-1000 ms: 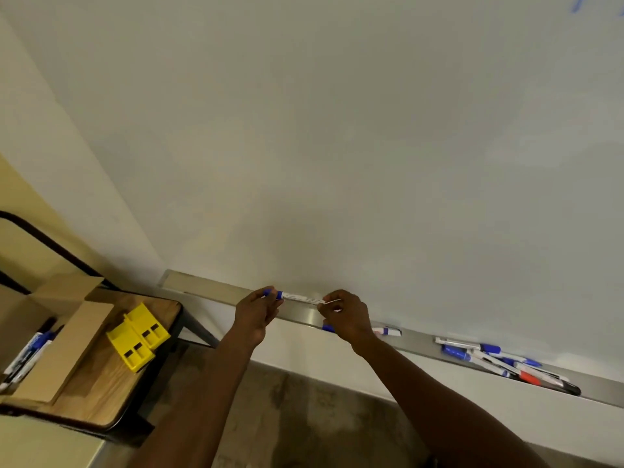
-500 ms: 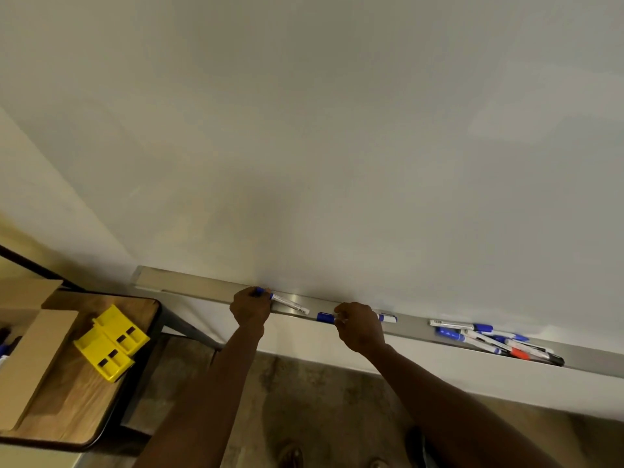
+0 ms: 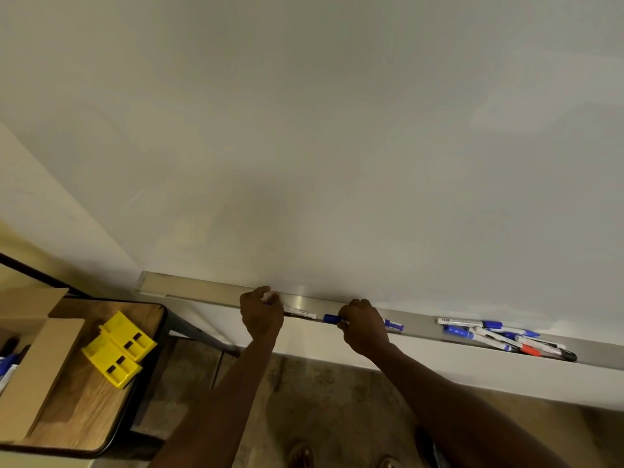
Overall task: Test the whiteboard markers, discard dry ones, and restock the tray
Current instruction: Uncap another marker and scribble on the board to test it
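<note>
Both hands work at the whiteboard tray (image 3: 209,290), likely setting markers back in a row. The left hand (image 3: 261,314) is closed around a white-barrelled marker (image 3: 300,312) lying along the tray. The right hand (image 3: 363,327) pinches a blue-capped marker (image 3: 332,319) just beside it; its fingers are partly hidden. More markers (image 3: 499,337) lie heaped further right. A cardboard box (image 3: 32,366) sits on the counter (image 3: 98,410), seemingly holding spares.

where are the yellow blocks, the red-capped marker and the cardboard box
yellow blocks (image 3: 119,349), head view, top face of the pair on the wooden table
red-capped marker (image 3: 530,350), head view, its red cap
cardboard box (image 3: 37,373), head view, its open flap
</note>
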`<state>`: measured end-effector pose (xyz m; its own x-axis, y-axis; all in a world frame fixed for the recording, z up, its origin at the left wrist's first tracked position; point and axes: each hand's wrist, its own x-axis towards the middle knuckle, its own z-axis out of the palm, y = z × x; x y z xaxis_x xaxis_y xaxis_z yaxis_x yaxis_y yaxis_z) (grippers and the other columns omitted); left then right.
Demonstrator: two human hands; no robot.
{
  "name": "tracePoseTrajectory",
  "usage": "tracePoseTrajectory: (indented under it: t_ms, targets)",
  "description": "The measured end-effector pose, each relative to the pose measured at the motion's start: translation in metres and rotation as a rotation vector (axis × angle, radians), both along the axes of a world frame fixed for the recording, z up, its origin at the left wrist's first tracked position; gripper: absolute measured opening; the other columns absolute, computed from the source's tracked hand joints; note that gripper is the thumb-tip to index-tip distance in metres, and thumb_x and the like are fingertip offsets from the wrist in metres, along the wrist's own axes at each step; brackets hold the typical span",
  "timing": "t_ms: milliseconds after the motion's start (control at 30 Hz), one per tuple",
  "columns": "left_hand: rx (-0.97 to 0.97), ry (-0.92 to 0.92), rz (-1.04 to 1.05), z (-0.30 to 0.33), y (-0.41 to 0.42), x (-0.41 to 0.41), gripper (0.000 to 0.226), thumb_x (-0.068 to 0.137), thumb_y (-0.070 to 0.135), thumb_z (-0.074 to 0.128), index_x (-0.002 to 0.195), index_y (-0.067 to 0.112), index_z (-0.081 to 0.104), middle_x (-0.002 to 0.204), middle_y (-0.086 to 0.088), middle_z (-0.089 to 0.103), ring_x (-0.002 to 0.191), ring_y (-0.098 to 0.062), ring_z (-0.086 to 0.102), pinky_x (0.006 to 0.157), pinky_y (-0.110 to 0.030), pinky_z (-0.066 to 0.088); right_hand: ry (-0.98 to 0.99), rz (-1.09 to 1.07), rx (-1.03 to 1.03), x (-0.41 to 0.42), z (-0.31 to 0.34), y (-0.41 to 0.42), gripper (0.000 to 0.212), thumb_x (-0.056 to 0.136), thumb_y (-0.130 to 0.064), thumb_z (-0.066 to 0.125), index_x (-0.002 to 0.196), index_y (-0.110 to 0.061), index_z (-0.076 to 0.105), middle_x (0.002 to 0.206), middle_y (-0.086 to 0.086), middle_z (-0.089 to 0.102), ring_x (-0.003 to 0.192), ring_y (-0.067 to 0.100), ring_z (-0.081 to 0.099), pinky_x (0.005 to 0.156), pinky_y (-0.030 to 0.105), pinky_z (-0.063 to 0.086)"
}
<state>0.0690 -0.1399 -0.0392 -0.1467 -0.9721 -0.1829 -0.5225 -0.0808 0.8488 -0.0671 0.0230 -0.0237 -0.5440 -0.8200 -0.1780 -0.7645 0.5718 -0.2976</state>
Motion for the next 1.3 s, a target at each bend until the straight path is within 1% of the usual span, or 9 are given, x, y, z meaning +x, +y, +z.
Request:
tracePoseTrajectory:
  t_ms: [100, 233, 333, 633, 800, 900, 967, 1167, 1300]
  targets:
    - [-0.112, 0.073, -0.125, 0.018, 0.023, -0.008, 0.018, 0.089, 0.02, 0.075, 0.104, 0.011, 0.074, 0.105, -0.009, 0.067, 0.089, -0.026, 0.067, 0.079, -0.027, 0.052, -0.063, -0.027, -0.139, 0.002, 0.004, 0.001, 0.019, 0.099, -0.023, 0.059, 0.112, -0.019, 0.072, 0.108, 0.002, 0.067, 0.103, 0.019, 0.055, 0.081, 0.028, 0.043]
    - [0.024, 0.09, -0.476, 0.054, 0.053, -0.017, 0.023, 0.095, 0.04, 0.064, 0.105, 0.021, 0.073, 0.094, 0.01, 0.07, 0.084, 0.0, 0.063, 0.071, -0.006, 0.043, -0.164, -0.129, -0.387, 0.011, 0.022, 0.006, 0.019, 0.098, -0.02, 0.063, 0.113, -0.018, 0.073, 0.104, 0.001, 0.068, 0.097, 0.016, 0.057, 0.077, 0.024, 0.04]
    - [0.022, 0.158, -0.579, 0.076, 0.074, -0.021, 0.023, 0.097, 0.042, 0.061, 0.112, 0.027, 0.072, 0.099, 0.015, 0.071, 0.094, 0.005, 0.063, 0.08, -0.009, 0.046, -0.233, -0.144, -0.553, 0.014, 0.041, 0.02, 0.015, 0.096, -0.018, 0.066, 0.109, -0.018, 0.073, 0.1, -0.001, 0.07, 0.089, 0.008, 0.061, 0.075, 0.015, 0.044]
    - [0.03, 0.422, -0.686, 0.178, 0.106, -0.069, 0.024, 0.1, 0.036, 0.059, 0.114, 0.025, 0.075, 0.107, 0.012, 0.076, 0.107, 0.0, 0.067, 0.091, -0.02, 0.054, -0.596, -0.221, -0.949, -0.004, 0.135, 0.05, 0.023, 0.107, -0.02, 0.049, 0.123, -0.019, 0.066, 0.11, -0.005, 0.073, 0.105, 0.016, 0.069, 0.092, 0.036, 0.057]
    - [-0.01, 0.546, -0.699, 0.232, 0.123, -0.085, 0.021, 0.101, 0.031, 0.058, 0.106, 0.023, 0.077, 0.105, 0.011, 0.076, 0.103, -0.005, 0.07, 0.075, -0.018, 0.055, -0.737, -0.234, -1.055, -0.012, 0.187, 0.061, 0.029, 0.106, -0.026, 0.045, 0.116, -0.014, 0.07, 0.103, 0.006, 0.075, 0.102, 0.024, 0.071, 0.093, 0.043, 0.059]
    - [0.028, 0.619, -0.683, 0.254, 0.135, -0.087, 0.024, 0.103, 0.027, 0.055, 0.099, 0.014, 0.075, 0.1, 0.004, 0.078, 0.095, -0.01, 0.073, 0.069, -0.018, 0.056, -0.751, -0.214, -1.073, -0.016, 0.206, 0.069, 0.036, 0.106, -0.028, 0.046, 0.103, -0.002, 0.07, 0.08, 0.007, 0.07, 0.076, 0.022, 0.069, 0.072, 0.037, 0.059]
    - [0.045, 0.658, -0.667, 0.264, 0.141, -0.088, 0.026, 0.104, 0.025, 0.053, 0.097, 0.011, 0.074, 0.097, 0.001, 0.078, 0.097, -0.015, 0.073, 0.082, -0.025, 0.058, -0.774, -0.189, -1.085, -0.017, 0.217, 0.074, 0.04, 0.105, -0.031, 0.045, 0.092, 0.002, 0.063, 0.068, 0.006, 0.056, 0.058, 0.016, 0.052, 0.054, 0.028, 0.045]
    - [0.12, 0.736, -0.639, 0.281, 0.16, -0.091, 0.029, 0.105, 0.02, 0.05, 0.088, 0.011, 0.072, 0.094, -0.007, 0.077, 0.096, -0.02, 0.072, 0.087, -0.031, 0.056, -0.715, -0.171, -1.104, -0.016, 0.241, 0.084, 0.037, 0.102, -0.037, 0.046, 0.071, -0.032, 0.065, 0.057, 0.0, 0.047, 0.045, 0.009, 0.037, 0.044, 0.02, 0.032]
    - [0.109, 0.77, -0.628, 0.291, 0.164, -0.088, 0.026, 0.104, 0.02, 0.051, 0.09, 0.013, 0.072, 0.093, -0.007, 0.077, 0.094, -0.019, 0.074, 0.091, -0.035, 0.056, -0.712, -0.153, -1.13, -0.014, 0.255, 0.089, 0.042, 0.098, -0.044, 0.046, 0.068, -0.021, 0.065, 0.054, 0.0, 0.048, 0.043, 0.01, 0.036, 0.043, 0.021, 0.031]
